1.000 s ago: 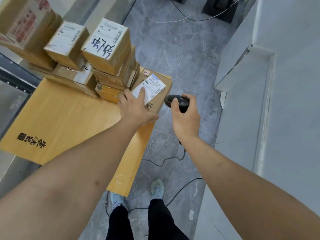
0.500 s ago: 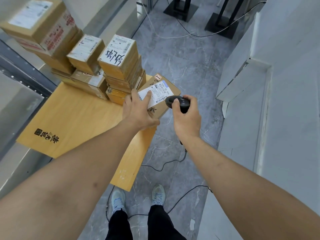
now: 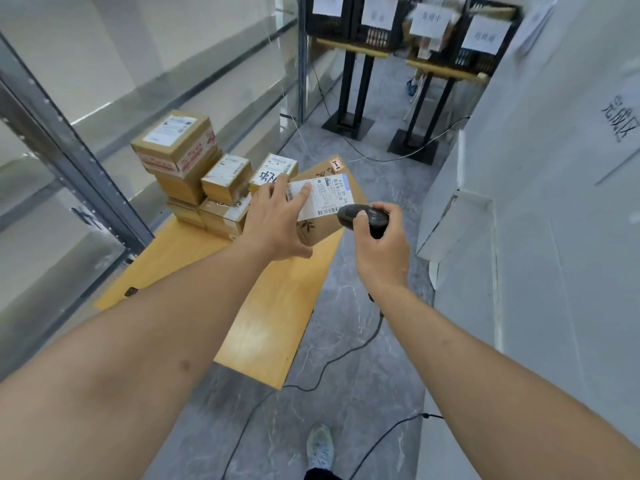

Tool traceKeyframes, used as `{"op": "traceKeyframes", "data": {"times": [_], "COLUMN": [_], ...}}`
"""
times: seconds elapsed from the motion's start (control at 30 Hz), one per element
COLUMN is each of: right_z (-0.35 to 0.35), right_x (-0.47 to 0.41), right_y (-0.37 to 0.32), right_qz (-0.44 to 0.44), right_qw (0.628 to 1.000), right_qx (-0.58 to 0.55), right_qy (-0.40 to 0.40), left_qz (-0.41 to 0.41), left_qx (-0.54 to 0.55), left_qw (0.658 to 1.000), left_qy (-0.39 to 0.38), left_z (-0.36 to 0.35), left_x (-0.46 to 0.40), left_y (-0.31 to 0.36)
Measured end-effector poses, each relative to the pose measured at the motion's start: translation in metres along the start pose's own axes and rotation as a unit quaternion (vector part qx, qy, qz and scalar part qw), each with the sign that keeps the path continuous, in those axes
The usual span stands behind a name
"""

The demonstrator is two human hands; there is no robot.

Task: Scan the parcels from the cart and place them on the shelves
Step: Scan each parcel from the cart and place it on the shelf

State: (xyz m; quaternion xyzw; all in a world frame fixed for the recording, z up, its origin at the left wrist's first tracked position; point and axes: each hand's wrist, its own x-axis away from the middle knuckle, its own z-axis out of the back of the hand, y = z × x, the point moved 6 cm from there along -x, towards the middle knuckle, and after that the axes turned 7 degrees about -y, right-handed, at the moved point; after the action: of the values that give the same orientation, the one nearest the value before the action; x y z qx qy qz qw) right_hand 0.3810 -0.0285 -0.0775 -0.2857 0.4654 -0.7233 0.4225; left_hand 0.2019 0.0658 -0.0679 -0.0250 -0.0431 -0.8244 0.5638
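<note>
Far left of both grips, a grey shelf upright (image 3: 74,168) stands beside the wooden cart top (image 3: 263,323). A stack of cardboard boxes (image 3: 207,178) sits on the cart's far end, just left of the left hand.

Left hand (image 3: 277,223): closed around a flat cardboard parcel (image 3: 320,230), fingers spread over its upper face, thumb beneath the near edge. The parcel is tilted, label side up. Its white shipping label (image 3: 323,195) lies partly under the fingertips, barcode exposed at the right.

Right hand (image 3: 379,251): wrapped firmly around a black handheld scanner (image 3: 363,216), whose head is just beside the parcel's right edge, near the barcode. Its cable (image 3: 346,355) hangs to the grey floor below this grip.
</note>
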Motion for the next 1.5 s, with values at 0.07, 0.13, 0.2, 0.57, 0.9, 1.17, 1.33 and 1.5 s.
{"op": "traceKeyframes", "data": {"times": [0.07, 0.13, 0.2, 0.57, 0.9, 1.17, 1.33, 1.5], "right_z": [0.004, 0.005, 0.004, -0.033, -0.109, -0.2, -0.261, -0.325], "right_x": [0.024, 0.043, 0.073, 0.215, 0.274, 0.289, 0.308, 0.347], "right_y": [-0.018, -0.031, -0.047, -0.122, -0.189, -0.236, -0.261, -0.279], "right_qz": [0.015, 0.025, 0.045, 0.127, 0.177, 0.219, 0.241, 0.259], "right_qw": [1.0, 1.0, 0.999, 0.992, 0.981, 0.957, 0.93, 0.903], "right_qx": [-0.001, -0.004, -0.01, -0.017, -0.05, -0.061, -0.072, -0.061], "right_qy": [0.012, 0.014, 0.015, -0.005, -0.068, -0.179, -0.266, -0.338], "left_qz": [-0.009, -0.014, -0.019, 0.026, 0.154, 0.305, 0.396, 0.49], "left_qx": [-0.027, -0.046, -0.066, -0.101, 0.009, 0.044, 0.034, 0.037], "left_qw": [0.999, 0.998, 0.996, 0.99, 0.982, 0.943, 0.91, 0.864], "left_qy": [0.018, 0.031, 0.054, 0.098, 0.11, 0.121, 0.119, 0.113], "left_z": [0.018, 0.032, 0.048, 0.098, 0.126, 0.132, 0.126, 0.11], "left_x": [0.023, 0.04, 0.069, 0.22, 0.31, 0.359, 0.402, 0.464], "left_y": [-0.007, -0.013, -0.024, -0.103, -0.187, -0.271, -0.326, -0.378]}}
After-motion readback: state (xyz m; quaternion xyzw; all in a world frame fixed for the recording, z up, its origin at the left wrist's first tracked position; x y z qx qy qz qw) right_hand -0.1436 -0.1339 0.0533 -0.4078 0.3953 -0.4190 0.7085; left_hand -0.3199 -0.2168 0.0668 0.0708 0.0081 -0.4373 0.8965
